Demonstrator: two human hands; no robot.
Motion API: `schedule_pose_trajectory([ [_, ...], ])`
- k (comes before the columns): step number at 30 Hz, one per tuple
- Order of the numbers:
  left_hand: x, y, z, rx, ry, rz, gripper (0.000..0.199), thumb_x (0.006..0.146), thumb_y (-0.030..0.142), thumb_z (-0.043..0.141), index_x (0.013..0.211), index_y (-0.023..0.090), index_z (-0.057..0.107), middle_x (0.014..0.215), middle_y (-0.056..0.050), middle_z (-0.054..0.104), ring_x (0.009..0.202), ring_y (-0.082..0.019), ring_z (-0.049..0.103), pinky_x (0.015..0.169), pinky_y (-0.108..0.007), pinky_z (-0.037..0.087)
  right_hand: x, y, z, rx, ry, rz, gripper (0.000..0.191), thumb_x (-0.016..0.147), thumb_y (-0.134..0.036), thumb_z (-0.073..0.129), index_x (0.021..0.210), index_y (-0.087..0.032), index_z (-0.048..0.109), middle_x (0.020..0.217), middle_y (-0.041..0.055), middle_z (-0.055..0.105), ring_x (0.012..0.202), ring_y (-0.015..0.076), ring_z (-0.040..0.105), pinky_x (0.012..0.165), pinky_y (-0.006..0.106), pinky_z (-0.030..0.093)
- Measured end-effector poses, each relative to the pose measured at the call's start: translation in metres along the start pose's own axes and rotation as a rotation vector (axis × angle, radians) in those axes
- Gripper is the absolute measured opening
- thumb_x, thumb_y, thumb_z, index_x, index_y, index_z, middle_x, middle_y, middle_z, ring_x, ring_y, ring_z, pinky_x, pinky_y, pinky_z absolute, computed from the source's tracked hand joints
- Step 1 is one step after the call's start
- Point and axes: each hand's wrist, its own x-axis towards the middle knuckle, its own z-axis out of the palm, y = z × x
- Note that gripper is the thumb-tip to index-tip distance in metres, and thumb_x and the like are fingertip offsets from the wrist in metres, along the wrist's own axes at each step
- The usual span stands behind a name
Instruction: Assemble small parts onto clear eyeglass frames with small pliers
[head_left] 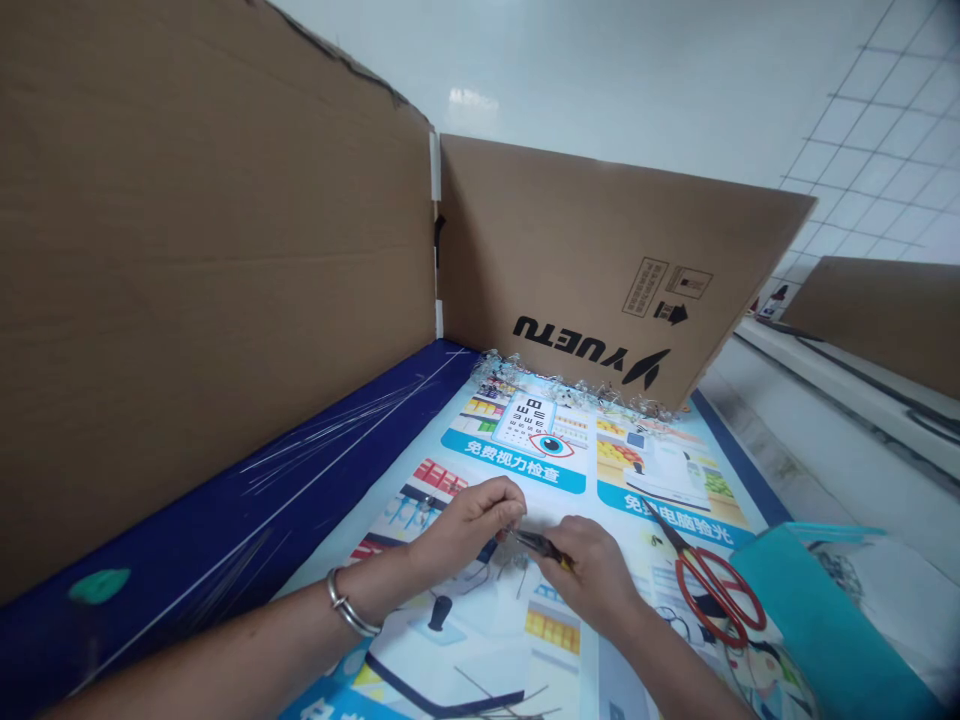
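Near the middle of the printed mat (555,490), my left hand (480,515) pinches a small clear piece with thin wire, too small to make out well. My right hand (592,570) is wrapped round pliers (544,546) with dark jaws and yellow-black handles. The jaws point left and meet the small piece at my left fingertips. Thin wire ends hang below the jaws. Red-handled scissors (716,590) lie to the right of my right hand. Several loose wires (510,690) lie on the mat at the bottom.
Cardboard panels stand at the left (217,250) and back (585,260). A row of clear wired pieces (585,393) lies along the back panel. Fine strands (322,430) and a green piece (100,586) lie on the blue surface. A teal box (825,620) stands at right.
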Motion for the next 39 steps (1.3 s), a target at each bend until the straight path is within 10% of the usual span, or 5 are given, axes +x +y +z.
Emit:
schedule_pose_trajectory([
  [39,-0.0088,0.0041,0.0016,0.496,0.156,0.444,0.012,0.084,0.015,0.044,0.078,0.016,0.053,0.070,-0.001,0.056,0.065,-0.010,0.050,0.061,-0.020,0.039,-0.0011,-0.0023,-0.0008,-0.061,-0.010,0.008,0.007,0.076,-0.021,0.051,0.070,-0.019,0.053,0.069,0.0005,0.052,0.069,0.0130,0.047,0.065,0.023,0.032],
])
